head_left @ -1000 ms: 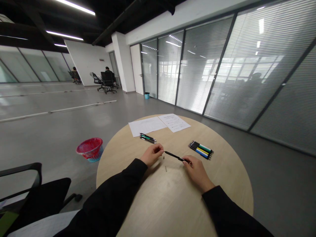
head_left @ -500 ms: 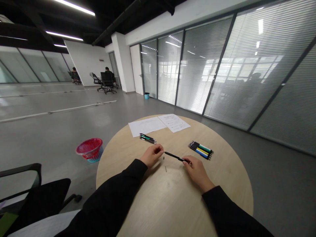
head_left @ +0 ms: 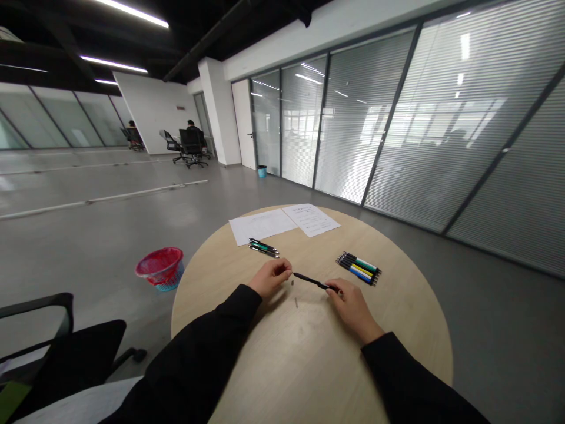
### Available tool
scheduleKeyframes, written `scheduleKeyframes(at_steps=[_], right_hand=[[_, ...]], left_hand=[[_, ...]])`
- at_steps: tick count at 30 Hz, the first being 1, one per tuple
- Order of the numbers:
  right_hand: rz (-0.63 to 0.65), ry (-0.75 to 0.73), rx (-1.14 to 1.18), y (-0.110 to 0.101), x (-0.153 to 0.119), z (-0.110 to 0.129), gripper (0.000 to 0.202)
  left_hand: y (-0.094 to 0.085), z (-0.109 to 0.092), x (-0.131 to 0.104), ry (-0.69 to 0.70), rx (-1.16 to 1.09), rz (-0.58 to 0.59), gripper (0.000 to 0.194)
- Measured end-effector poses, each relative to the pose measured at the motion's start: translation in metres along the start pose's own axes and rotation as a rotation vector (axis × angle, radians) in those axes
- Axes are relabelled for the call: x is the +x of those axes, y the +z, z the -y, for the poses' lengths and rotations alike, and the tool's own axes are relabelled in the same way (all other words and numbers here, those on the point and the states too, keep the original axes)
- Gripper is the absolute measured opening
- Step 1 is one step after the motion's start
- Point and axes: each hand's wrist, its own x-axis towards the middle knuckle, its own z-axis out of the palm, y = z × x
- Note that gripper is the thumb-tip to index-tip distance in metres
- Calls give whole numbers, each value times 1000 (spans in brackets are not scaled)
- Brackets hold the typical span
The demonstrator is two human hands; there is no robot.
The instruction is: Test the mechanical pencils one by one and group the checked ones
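A slim black pen is held slantwise above the round wooden table. My right hand grips its barrel at the right end, fingers closed. At the pen's thin left end, my left hand is pinched; whatever lies between its fingertips is too small or hidden to name. Just below the pen lie a tiny dark grey piece and a short thin rod. Right of my hands sits a row of several pens with green, white, yellow and blue barrels. Several more pens lie beyond my left hand.
Two printed paper sheets lie at the table's far edge. A red-lined waste basket stands on the floor at left, near a black chair. Far back, people sit by office chairs. Glass partitions with blinds run along the right.
Hardly anything differs: both hands keep their places at the pen, with only a very slight leftward shift of my left hand. The pens and small pieces lie as before.
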Motion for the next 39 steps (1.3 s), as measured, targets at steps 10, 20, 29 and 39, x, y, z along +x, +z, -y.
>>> scheduleKeyframes(at_steps=[10,20,29,39], right_hand=[[23,5,18,-1,0,3,22],[-3,20,35,0,0,1,23],[-152,131,134,2,3,-15,26],[-209,229,385,12,5,-33,34]], left_hand=[[3,5,0,1,-15,-13,15],[3,10,2,-15,-38,-81,18],[6,-13,-9,-7,298,-6,11],[16,-9,-21,179,437,347,13]])
